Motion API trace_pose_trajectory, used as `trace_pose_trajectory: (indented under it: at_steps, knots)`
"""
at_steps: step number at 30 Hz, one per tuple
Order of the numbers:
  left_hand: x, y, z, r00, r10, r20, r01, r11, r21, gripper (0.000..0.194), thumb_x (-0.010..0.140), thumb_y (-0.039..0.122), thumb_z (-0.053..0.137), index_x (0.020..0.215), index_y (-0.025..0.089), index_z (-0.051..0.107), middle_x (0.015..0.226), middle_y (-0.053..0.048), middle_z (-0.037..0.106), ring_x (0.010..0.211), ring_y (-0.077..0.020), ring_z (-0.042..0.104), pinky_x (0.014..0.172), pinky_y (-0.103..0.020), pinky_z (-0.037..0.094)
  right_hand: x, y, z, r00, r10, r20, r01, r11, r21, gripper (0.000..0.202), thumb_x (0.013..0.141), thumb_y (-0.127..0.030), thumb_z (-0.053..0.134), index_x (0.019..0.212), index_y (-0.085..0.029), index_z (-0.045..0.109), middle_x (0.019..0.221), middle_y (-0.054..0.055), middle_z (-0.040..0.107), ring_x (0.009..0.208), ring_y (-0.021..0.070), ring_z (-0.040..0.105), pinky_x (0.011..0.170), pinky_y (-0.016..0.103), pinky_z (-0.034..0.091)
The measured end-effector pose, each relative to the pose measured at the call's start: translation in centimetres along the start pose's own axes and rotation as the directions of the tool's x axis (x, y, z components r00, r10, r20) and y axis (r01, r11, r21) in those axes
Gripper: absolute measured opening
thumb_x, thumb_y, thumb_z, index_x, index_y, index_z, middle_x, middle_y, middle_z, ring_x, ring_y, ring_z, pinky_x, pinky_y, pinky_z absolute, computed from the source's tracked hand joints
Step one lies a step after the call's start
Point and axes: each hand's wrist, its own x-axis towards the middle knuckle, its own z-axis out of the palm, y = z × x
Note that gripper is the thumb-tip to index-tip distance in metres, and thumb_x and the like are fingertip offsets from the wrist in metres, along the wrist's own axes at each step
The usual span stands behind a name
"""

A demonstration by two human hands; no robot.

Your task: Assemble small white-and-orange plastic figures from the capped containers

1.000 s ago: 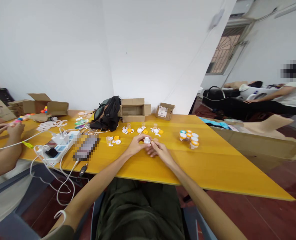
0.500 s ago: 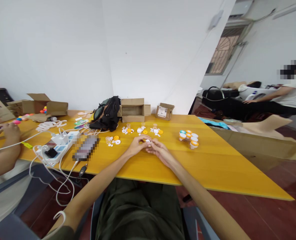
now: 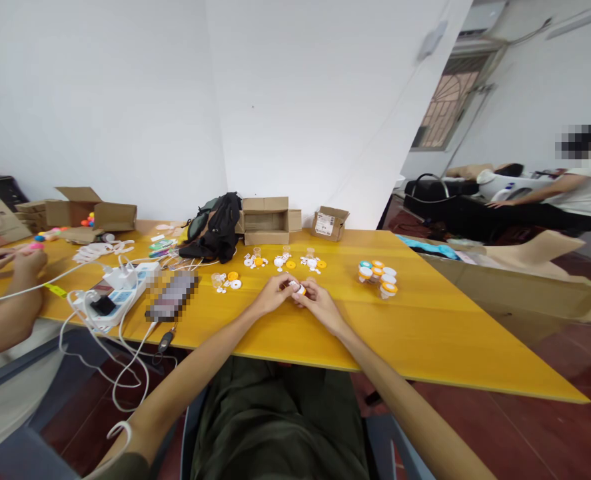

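Observation:
In front of me, over the table's near middle, my left hand [image 3: 275,294] and my right hand [image 3: 322,307] meet. Between their fingertips they pinch a small round white piece [image 3: 298,287] with an orange edge; fingers cover part of it. Just beyond lie little heaps of white parts [image 3: 312,263] and a yellow disc [image 3: 290,265], with small clear cups [image 3: 310,253] behind. Left of my hands sits another group with an orange ring [image 3: 232,276], a white disc [image 3: 236,285] and a clear cup [image 3: 216,279]. Several lidded cups [image 3: 388,288] cluster to the right.
Cardboard boxes [image 3: 266,237] and a black backpack [image 3: 218,230] stand along the wall. At left are a power strip [image 3: 120,297] with looping white cables and a phone [image 3: 172,295]. A co-worker's hands [image 3: 28,257] are at far left; another person sits at far right.
My right fingers have closed in around the piece, whose orange edge now shows. The co-worker's hands at left have shifted slightly, with a pink item raised between them.

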Motion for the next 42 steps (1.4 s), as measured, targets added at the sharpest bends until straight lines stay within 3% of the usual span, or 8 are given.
trace_pose_trajectory:
  at_steps: [9, 17, 28, 42]
  knots:
    - [-0.2, -0.2, 0.0, 0.996, 0.022, 0.085, -0.025, 0.999, 0.043, 0.028, 0.092, 0.043, 0.057, 0.086, 0.017, 0.067, 0.081, -0.002, 0.064, 0.081, -0.0175, 0.057, 0.081, -0.028, 0.046, 0.1, 0.2, -0.2, 0.999, -0.049, 0.009, 0.05, 0.99, -0.132, 0.039, 0.067, -0.056, 0.077, 0.077, -0.022, 0.06, 0.07, -0.001, 0.062, 0.066, 0.0174, 0.061, 0.064, 0.031, 0.052]
    - [-0.1, -0.6, 0.1, 0.998, 0.0, 0.067, -0.003, 0.999, 0.043, 0.019, 0.088, 0.033, 0.06, 0.083, 0.017, 0.068, 0.078, -0.001, 0.065, 0.076, -0.0162, 0.057, 0.076, -0.027, 0.046, 0.1, 0.2, -0.2, 0.997, -0.065, -0.036, 0.055, 0.975, -0.213, 0.037, 0.066, -0.055, 0.077, 0.072, -0.022, 0.062, 0.068, 0.0, 0.064, 0.065, 0.0188, 0.062, 0.062, 0.031, 0.05]
    - [0.3, -1.6, -0.2, 0.995, -0.056, 0.087, 0.063, 0.995, -0.081, 0.034, 0.082, 0.049, 0.069, 0.08, 0.015, 0.069, 0.069, 0.0, 0.063, 0.067, -0.0138, 0.055, 0.066, -0.025, 0.045, 0.2, 0.4, -0.1, 0.995, -0.089, -0.036, 0.079, 0.973, -0.215, 0.037, 0.066, -0.056, 0.077, 0.074, -0.022, 0.065, 0.069, 0.001, 0.068, 0.066, 0.0202, 0.064, 0.063, 0.033, 0.052]
    - [-0.1, -0.7, -0.1, 0.997, -0.053, 0.055, 0.057, 0.996, -0.073, 0.032, 0.08, 0.048, 0.069, 0.081, 0.016, 0.067, 0.076, -0.002, 0.065, 0.072, -0.0151, 0.056, 0.069, -0.026, 0.044, 0.3, 0.5, 0.0, 0.993, -0.1, -0.056, 0.085, 0.972, -0.219, 0.039, 0.065, -0.056, 0.079, 0.077, -0.023, 0.064, 0.071, -0.001, 0.064, 0.066, 0.0177, 0.061, 0.066, 0.031, 0.053]
